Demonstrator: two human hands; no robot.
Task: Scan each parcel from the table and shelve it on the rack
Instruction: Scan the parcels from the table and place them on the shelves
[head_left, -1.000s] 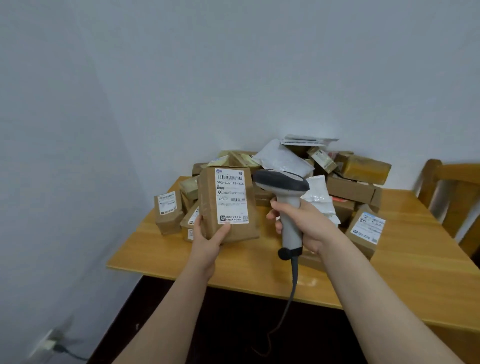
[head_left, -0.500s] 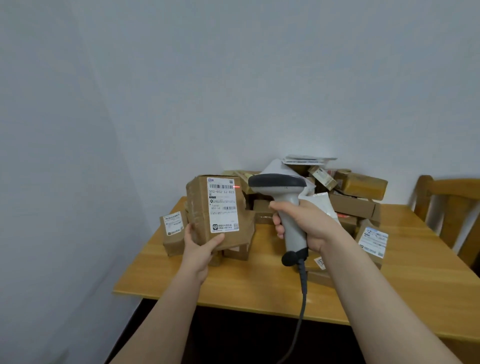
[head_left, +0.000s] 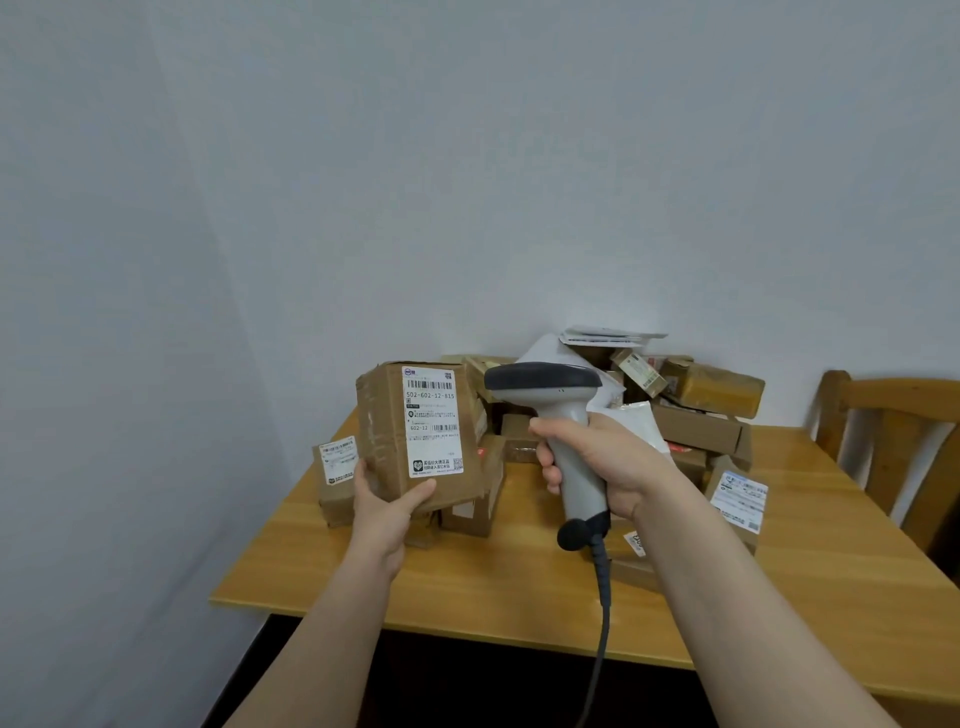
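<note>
Since half a second ago little has shifted except the scanner's red spot (head_left: 483, 452): it sat at the top right edge of the held parcel (head_left: 384, 441) and now falls on a box low in the pile (head_left: 701, 410) behind it. The left hand (head_left: 387, 512) grips the parcel from below, thumb on its near face and fingers round the left side, holding it upright above the table's (head_left: 519, 587) left part with the label (head_left: 432, 421) turned toward the camera. The right hand (head_left: 597, 457) is wrapped round the handle of the scanner (head_left: 550, 395), just right of the parcel, its head pointing away and to the left; the cable (head_left: 602, 623) hangs down over the near edge. Whether the barcode has registered cannot be told, since the spot is off the label, so this parcel seems to be in the scanning step and not yet ready for shelving. Many boxes and white bags remain heaped at the far side of the table, with a chair (head_left: 893, 426) at far right. No rack is in view, so the task looks far from finished, with most of the work left.
</note>
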